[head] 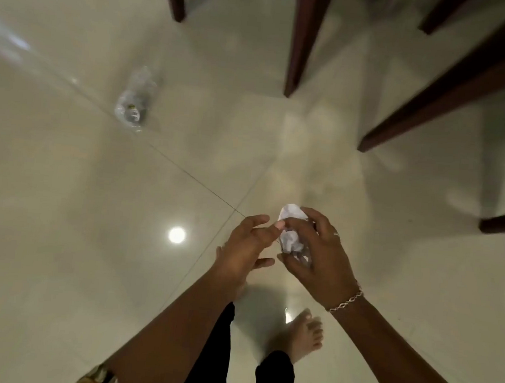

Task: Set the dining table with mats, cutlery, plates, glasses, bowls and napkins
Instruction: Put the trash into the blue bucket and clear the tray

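I look straight down at a glossy tiled floor. My right hand is closed around a crumpled white napkin, whose top pokes out above the fingers. A bracelet circles that wrist. My left hand hovers just left of the napkin with fingers spread; its fingertip touches the paper's edge. No table top, plates or cutlery appear in view.
A crumpled clear plastic wrapper lies on the floor at upper left. Dark wooden furniture legs stand along the top, and more legs at the upper right. My bare foot is below the hands.
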The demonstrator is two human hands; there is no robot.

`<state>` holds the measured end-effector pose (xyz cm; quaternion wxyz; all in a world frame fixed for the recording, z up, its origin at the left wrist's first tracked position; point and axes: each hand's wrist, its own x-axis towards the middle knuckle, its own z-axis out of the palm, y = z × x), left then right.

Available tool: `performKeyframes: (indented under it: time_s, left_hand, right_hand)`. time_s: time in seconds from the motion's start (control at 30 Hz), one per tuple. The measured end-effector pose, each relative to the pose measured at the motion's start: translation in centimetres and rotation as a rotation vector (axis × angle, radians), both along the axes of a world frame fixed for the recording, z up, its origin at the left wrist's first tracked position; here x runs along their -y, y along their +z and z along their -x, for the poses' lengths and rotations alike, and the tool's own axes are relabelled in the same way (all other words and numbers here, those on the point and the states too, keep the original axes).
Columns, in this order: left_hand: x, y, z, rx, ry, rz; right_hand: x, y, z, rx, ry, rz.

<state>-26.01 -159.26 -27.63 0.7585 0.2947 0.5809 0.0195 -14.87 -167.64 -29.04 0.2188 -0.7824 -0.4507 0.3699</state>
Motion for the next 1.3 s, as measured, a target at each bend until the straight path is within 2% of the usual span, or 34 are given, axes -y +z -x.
performKeyframes:
  time_s: [0.13, 0.3, 0.37, 0.53, 0.7, 0.77, 0.9, 1.0, 1.13, 1.23, 1.3]
  left_hand:
    - [-3.7, 2.1, 3.9, 0.107, 0.099, 0.038]
    - [-9.6, 3.9, 8.3, 0.196, 0.290, 0.068]
    - [-12.4, 4.5, 10.2, 0.221, 0.356, 0.062]
    - [-19.4, 5.9, 14.3, 0.176, 0.529, 0.029]
    - [-26.9, 7.3, 17.4, 0.172, 0.665, -0.002]
    - [-29.2, 7.7, 18.4, 0.181, 0.773, -0.010]
    - [-33.0, 7.8, 20.6, 0.233, 0.975, -0.026]
    - [-35.0, 6.6, 21.5, 0.244, 1.106, -0.032]
    - [-36.4, 3.2, 21.8, 0.297, 1.335, 0.064]
    - [-37.6, 0.4, 22.4, 0.290, 1.392, 0.117]
    - [-39.4, -1.1, 23.3, 0.275, 1.400, 0.117]
  right_hand:
    - [-5.6, 2.7, 4.2, -0.104, 0.149, -0.016]
    - [-13.4, 5.1, 9.2, -0.140, 0.151, -0.098]
    - [-16.7, 5.8, 10.5, -0.112, 0.219, -0.071]
    - [-24.7, 6.6, 12.2, -0.217, 0.470, 0.060]
    - [-32.0, 6.6, 11.7, -0.243, 0.342, 0.094]
    - [-34.8, 6.1, 11.1, -0.188, 0.328, 0.128]
    - [-40.4, 3.7, 10.0, -0.032, 0.451, 0.229]
    - [-44.9, 0.3, 9.7, 0.149, 0.692, 0.317]
    - [-50.0, -5.1, 10.8, 0.380, 0.943, 0.337]
    - [-52.8, -9.8, 12.2, 0.588, 1.196, 0.339]
    - [-54.1, -13.2, 13.2, 0.673, 1.275, 0.265]
